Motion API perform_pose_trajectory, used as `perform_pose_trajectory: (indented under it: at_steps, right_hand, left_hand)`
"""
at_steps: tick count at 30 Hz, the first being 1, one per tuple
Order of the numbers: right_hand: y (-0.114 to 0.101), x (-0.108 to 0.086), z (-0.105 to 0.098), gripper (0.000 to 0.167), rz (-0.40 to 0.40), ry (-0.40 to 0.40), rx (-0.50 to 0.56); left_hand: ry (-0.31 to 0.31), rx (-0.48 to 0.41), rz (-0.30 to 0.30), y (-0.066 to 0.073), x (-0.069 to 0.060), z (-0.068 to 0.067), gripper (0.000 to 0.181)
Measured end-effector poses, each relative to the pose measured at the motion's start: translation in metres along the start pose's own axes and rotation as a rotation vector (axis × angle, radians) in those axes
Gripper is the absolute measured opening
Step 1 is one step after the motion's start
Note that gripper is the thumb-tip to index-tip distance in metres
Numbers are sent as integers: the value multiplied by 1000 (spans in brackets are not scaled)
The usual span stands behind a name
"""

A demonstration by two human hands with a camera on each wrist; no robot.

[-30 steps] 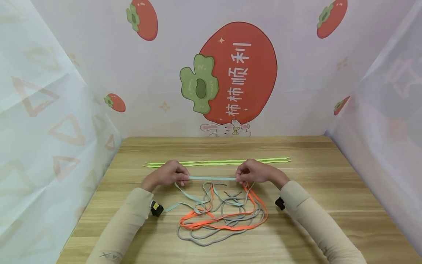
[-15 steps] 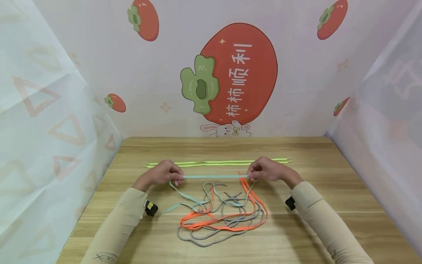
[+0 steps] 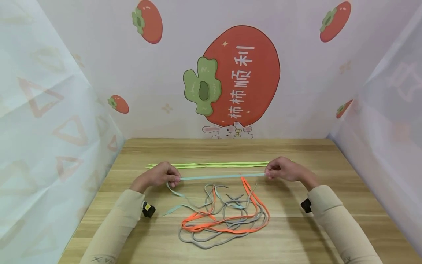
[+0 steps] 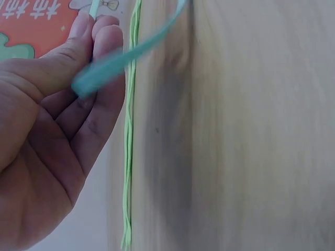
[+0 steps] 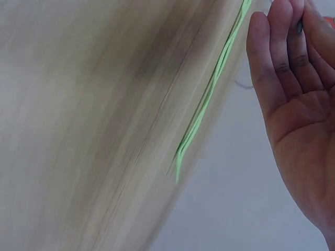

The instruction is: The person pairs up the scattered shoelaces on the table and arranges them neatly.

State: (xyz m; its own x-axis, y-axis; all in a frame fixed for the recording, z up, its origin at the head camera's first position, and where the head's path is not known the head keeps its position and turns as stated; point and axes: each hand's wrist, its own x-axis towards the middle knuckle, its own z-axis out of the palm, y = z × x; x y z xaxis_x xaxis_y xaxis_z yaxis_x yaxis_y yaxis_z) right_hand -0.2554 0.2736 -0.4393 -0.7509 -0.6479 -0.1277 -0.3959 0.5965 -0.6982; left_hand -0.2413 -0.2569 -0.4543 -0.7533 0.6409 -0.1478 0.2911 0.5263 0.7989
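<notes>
- Over the wooden table point(image 3: 230, 146), a pale blue lace point(image 3: 214, 177) is held straight.
- It is pinched between thumb and fingers by the left hand point(image 3: 161, 174) and likewise by the right hand point(image 3: 285, 169).
- On the near side, orange laces point(image 3: 197, 228) and grey laces point(image 3: 207, 247) are looped; beyond, yellow-green laces point(image 3: 227, 163) are laid straight.

Left hand point(image 3: 163, 173), right hand point(image 3: 284, 169) in pinch-grip

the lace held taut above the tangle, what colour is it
Pale blue-green; the taut lace shows best in the head view.
</notes>
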Motion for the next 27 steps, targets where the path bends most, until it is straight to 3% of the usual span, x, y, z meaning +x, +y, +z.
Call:
perform_pose_trajectory:
  at_steps: [5,10,18,27]
  right_hand:
    - [11,-16,-9,13,30,38,11]
    - [19,-28,-14,13,5,63,42]
    - [37,-46,-20,16,20,95,55]
    - [44,-55,-29,14,42,127,55]
  left_hand:
    - [-5,6,20,-9,-7,-5,18]
    - [0,1,42,-19,-15,-11,18]
    - [16,-34,-28,-25,-31,-19,16]
    - [41,-20,-43,-38,-51,-34,16]
